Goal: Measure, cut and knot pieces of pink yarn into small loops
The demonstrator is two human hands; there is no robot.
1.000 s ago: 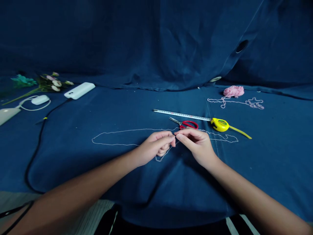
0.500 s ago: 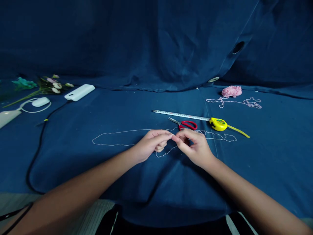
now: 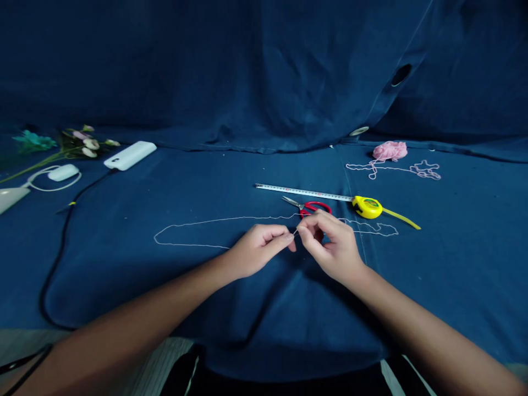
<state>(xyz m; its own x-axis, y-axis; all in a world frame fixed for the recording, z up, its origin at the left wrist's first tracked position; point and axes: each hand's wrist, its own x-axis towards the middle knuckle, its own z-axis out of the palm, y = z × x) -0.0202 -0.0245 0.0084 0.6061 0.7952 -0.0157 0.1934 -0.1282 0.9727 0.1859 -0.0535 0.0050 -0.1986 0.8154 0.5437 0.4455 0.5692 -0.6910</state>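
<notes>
Thin pale yarn (image 3: 214,220) lies in a long loop on the blue cloth, with a crumpled stretch to the right of my hands. My left hand (image 3: 264,247) pinches a bit of this yarn between thumb and forefinger. Close beside it, my right hand (image 3: 328,239) pinches the same yarn, and a short taut piece shows between the fingertips. Red-handled scissors (image 3: 317,207) rest just behind my right hand, which covers part of one handle. Behind them a yellow tape measure (image 3: 367,207) has its white blade drawn out to the left.
A pink yarn ball (image 3: 390,150) with a loose tail sits at the back right. To the left are a white device (image 3: 130,156) on a black cable (image 3: 61,258), a white cable with a plug (image 3: 62,172), and artificial flowers (image 3: 88,144). A blue curtain (image 3: 206,71) hangs behind.
My fingertips have moved slightly apart, drawing a short piece of yarn tight between them. The small loop of yarn that hung below my hands no longer shows. The view has shifted slightly.
</notes>
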